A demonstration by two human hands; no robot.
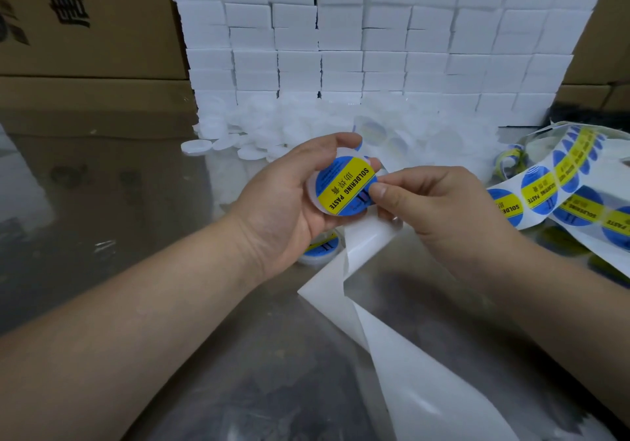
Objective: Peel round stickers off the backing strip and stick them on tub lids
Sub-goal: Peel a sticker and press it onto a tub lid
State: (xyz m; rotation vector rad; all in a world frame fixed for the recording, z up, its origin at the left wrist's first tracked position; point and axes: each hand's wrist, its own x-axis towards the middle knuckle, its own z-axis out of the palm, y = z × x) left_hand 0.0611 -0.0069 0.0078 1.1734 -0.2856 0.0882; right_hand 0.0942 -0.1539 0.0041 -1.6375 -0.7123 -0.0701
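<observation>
My left hand (286, 198) grips a round white tub lid (312, 190) from the left, fingers curled over its far edge. A blue and yellow round sticker (344, 185) reading "SOLDERING PASTE" lies on the lid's face. My right hand (433, 202) pinches the sticker's right edge with thumb and fingertips. The backing strip with more stickers (535, 191) runs off to the right. Its empty white part (368, 256) hangs down below my hands.
A heap of loose white lids (259, 130) lies behind my hands, before a wall of stacked white boxes (341, 38). Cardboard cartons (85, 21) stand at the left. A labelled lid (320, 248) lies on the shiny table under my left hand.
</observation>
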